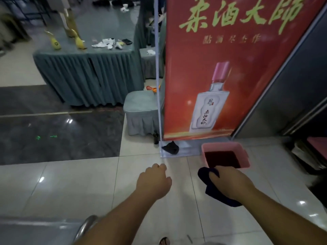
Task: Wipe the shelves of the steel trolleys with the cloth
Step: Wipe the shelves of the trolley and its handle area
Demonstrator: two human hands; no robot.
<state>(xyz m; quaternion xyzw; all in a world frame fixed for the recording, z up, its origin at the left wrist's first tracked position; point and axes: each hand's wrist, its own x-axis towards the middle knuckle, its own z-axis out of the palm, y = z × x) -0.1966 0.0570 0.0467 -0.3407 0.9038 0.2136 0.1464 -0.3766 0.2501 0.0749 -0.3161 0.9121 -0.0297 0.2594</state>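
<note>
- A steel trolley (85,227) is seen only in part at the lower left edge: a blurred grey shelf surface and a curved chrome tube, just beside the left forearm.
- A long table (83,71), skirted in grey-green cloth, is observed at the upper left; yellow bottles (56,43) and crumpled white paper (106,44) are noted on its top.
- A dark polished floor panel is recorded left of centre, bordered by pale glossy tiles (70,183) that carry light reflections.
- The left hand (154,181) is held out over the pale tiles, fingers curled loosely inward; nothing is held in it.
- A covered chair (139,112) is noted behind the hands, standing against the pole of a red banner (221,71) printed with gold characters and a white bottle.
- A small dark object (170,147) is seen lying on the clear base of the banner.
- The cloth (210,190), dark blue, is gripped in the right hand (228,179); the fingers are closed around it and its loose end hangs below the wrist. It is held above the floor, at the near edge of the basin and well apart from the trolley.
- A pink basin (246,156) is recorded on the tiles just beyond the right hand, holding dark liquid.
- A dark metal panel is noted at the far right.
</note>
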